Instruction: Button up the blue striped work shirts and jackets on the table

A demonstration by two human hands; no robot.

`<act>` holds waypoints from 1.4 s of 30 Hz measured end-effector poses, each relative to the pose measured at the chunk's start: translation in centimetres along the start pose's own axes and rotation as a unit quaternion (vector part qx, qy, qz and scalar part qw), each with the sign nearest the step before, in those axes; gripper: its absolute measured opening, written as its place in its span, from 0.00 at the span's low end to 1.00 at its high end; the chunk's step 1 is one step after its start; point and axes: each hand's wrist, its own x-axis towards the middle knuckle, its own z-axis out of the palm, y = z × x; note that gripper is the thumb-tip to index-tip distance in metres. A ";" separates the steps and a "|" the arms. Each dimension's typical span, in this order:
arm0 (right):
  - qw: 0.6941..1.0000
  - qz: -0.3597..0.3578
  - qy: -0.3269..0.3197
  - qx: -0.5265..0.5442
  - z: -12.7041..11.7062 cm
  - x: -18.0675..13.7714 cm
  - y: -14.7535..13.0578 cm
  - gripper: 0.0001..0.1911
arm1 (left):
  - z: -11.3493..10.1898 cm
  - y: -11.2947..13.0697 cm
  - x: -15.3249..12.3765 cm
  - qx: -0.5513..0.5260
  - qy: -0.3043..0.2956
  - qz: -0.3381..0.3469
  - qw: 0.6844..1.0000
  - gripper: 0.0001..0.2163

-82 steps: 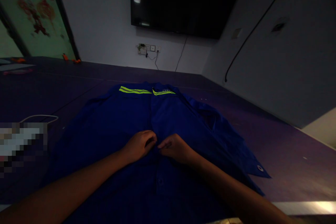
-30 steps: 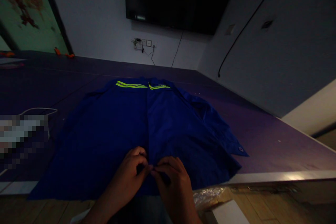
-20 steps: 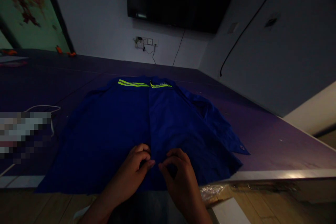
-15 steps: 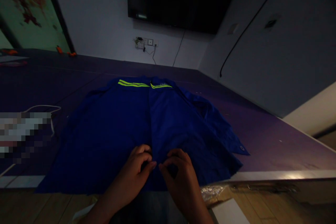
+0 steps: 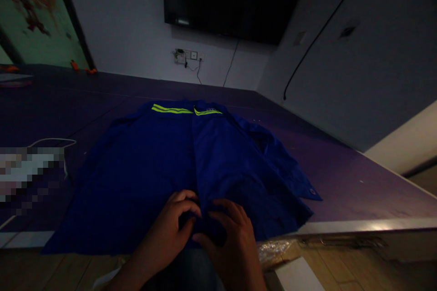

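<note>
A blue long-sleeved work jacket with yellow-green reflective chest stripes lies front up, its lower hem hanging over the near table edge. Both my hands are at the lower end of its front opening. My left hand is curled, with fingertips and thumb closed on the cloth just left of the overlapping front edge. Across from it, my right hand bends its fingers over the front flap, its thumb lower and reaching left. The cloth between the fingers is dark, and any fastener there is hidden.
The jacket rests on a purple tabletop with a pale front edge. A white cable lies near a blurred-out item at left. A black screen hangs above wall sockets. Below the table are clear plastic wrapping and a white box.
My right thumb has moved down and left, and its gap to the fingers has widened. My left fingers have shifted slightly on the cloth. The view has turned a little.
</note>
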 end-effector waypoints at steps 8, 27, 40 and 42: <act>0.998 0.020 0.061 -0.012 0.9 -0.4 -0.8 0.08 | 0.3 -0.2 0.3 0.004 0.008 0.013 1.000 0.10; 0.997 0.029 0.061 0.048 1.0 -0.6 -0.3 0.13 | 0.6 -0.1 0.4 0.010 0.010 0.021 1.000 0.12; 0.999 -0.002 0.044 -0.009 1.3 -1.0 0.2 0.09 | 0.4 -0.2 0.2 0.020 -0.004 0.021 1.000 0.13; 0.998 -0.006 0.056 -0.026 1.5 -1.0 0.0 0.09 | 0.5 -0.3 0.2 0.025 -0.004 0.023 0.999 0.13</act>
